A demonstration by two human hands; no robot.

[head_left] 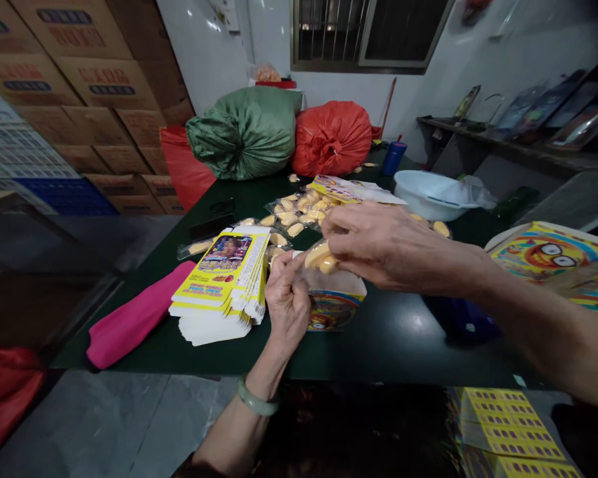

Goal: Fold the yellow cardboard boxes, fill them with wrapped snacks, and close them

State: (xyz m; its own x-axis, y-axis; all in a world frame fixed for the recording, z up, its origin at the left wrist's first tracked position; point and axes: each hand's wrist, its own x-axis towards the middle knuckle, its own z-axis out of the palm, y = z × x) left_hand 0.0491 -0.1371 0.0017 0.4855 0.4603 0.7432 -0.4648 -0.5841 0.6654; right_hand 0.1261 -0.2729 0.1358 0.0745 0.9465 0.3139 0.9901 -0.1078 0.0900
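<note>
My left hand [288, 295], with a green bangle on its wrist, is closed on the left edge of an open colourful box [335, 307]. Above the box's mouth my right hand [373, 245] grips wrapped yellow pieces [321, 257], its fingers bent round them. A stack of flat yellow and white cartons [219, 279] lies to the left of my left hand. Behind my hands, several more wrapped yellow pieces [299, 211] are spread on the dark green table [299, 358], beside a flat printed carton [351, 189].
A pink pouch [139, 315] and a dark phone [212, 227] lie at the left. Green [244, 133] and red sacks [333, 136] stand at the back. A white basin [431, 194], a blue cup [393, 157] and a box-filled container [553, 259] are at the right.
</note>
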